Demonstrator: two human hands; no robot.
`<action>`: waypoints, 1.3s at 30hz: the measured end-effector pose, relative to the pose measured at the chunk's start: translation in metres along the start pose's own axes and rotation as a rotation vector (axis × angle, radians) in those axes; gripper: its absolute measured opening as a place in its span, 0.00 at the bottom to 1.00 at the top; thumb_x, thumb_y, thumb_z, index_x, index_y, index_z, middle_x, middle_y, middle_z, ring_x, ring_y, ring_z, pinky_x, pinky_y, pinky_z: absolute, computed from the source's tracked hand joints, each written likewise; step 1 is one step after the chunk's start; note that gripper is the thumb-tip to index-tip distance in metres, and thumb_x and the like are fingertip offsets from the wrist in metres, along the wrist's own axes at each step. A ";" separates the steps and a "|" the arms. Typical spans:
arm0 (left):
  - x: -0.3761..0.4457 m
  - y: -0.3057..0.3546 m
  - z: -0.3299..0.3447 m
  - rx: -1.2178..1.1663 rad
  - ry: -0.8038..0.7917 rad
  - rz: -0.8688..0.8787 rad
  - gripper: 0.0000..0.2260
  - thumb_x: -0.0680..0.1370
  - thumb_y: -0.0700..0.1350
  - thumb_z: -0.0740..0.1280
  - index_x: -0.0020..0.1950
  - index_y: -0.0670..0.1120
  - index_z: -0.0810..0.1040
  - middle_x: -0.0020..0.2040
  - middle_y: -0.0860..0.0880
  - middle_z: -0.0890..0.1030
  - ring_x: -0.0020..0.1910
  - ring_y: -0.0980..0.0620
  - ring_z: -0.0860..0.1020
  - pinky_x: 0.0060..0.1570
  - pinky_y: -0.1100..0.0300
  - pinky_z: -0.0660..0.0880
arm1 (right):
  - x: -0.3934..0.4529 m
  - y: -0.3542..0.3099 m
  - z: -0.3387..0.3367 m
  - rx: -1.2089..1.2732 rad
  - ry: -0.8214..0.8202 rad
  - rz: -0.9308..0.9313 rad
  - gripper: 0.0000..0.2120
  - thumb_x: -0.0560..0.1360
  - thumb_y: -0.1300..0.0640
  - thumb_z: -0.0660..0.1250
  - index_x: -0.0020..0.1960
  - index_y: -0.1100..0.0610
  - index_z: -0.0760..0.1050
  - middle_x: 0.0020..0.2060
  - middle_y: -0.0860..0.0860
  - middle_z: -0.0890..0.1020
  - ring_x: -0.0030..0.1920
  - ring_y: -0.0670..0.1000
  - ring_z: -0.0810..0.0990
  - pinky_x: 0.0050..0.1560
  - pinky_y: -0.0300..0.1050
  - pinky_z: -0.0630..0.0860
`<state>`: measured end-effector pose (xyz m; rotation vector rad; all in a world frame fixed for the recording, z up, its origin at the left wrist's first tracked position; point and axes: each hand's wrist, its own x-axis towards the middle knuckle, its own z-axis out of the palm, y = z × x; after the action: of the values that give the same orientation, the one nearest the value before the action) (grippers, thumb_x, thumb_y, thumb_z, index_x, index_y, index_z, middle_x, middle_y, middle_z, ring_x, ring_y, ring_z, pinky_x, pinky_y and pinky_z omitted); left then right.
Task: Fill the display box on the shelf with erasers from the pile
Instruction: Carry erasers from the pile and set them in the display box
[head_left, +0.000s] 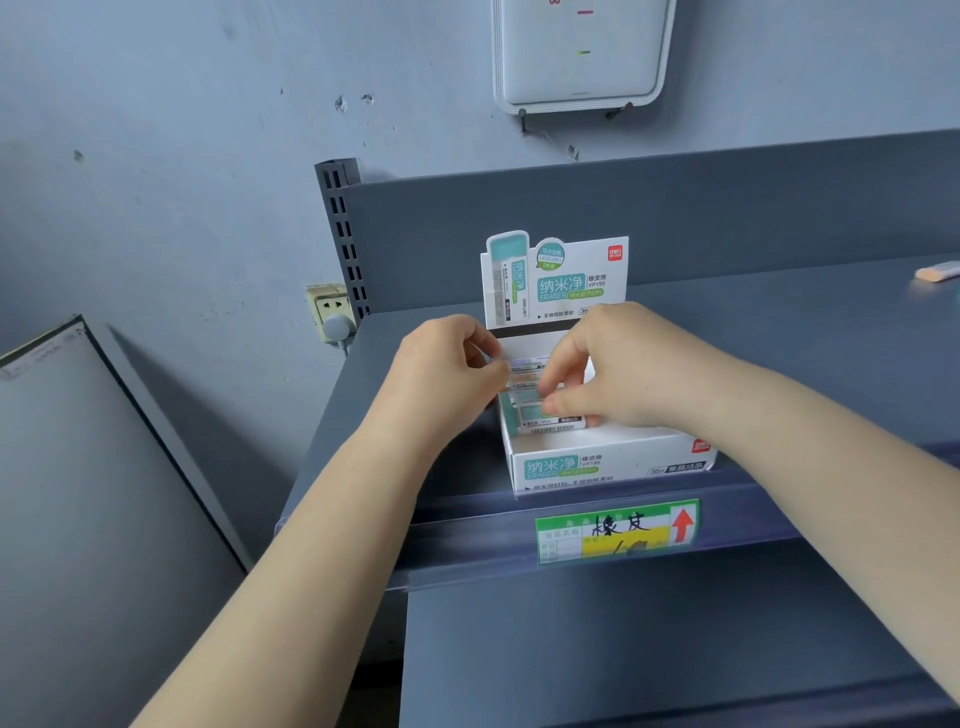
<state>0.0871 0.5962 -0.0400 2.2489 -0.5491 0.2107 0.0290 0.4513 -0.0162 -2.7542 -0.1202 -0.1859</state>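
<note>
Both hands, left (451, 364) and right (597, 364), pinch erasers (540, 410) inside the display box (613, 460) on the shelf (779, 364), mid-packing; next, seating them squarely (front stays empty).

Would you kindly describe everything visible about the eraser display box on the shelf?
The display box is white cardboard printed in teal, with an upright header card at the back and a low open tray in front. It sits on the grey shelf near its front edge. Wrapped erasers fill its rear part; the front stays bare. The left hand and right hand reach into it.
</note>
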 end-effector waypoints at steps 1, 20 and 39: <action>0.000 0.000 0.000 0.003 -0.002 0.004 0.01 0.74 0.44 0.66 0.44 0.48 0.77 0.40 0.50 0.82 0.37 0.52 0.80 0.27 0.63 0.70 | 0.000 0.000 0.000 0.012 0.006 0.003 0.01 0.69 0.53 0.72 0.38 0.49 0.81 0.36 0.47 0.83 0.39 0.49 0.82 0.38 0.38 0.72; -0.009 0.106 0.037 0.734 0.163 0.371 0.09 0.76 0.45 0.61 0.52 0.47 0.78 0.51 0.49 0.79 0.50 0.45 0.77 0.40 0.59 0.69 | -0.041 0.071 -0.066 -0.587 0.501 -0.193 0.09 0.76 0.52 0.59 0.48 0.54 0.76 0.45 0.49 0.79 0.48 0.55 0.76 0.31 0.40 0.60; 0.007 0.301 0.285 0.635 -0.110 0.715 0.15 0.77 0.52 0.59 0.63 0.49 0.71 0.61 0.50 0.75 0.61 0.48 0.72 0.55 0.56 0.68 | -0.209 0.347 -0.163 -0.639 0.352 0.204 0.12 0.76 0.49 0.59 0.55 0.52 0.74 0.52 0.49 0.78 0.55 0.54 0.74 0.42 0.45 0.65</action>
<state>-0.0496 0.2055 -0.0274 2.5672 -1.5102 0.7026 -0.1581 0.0573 -0.0224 -3.2670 0.3769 -0.7615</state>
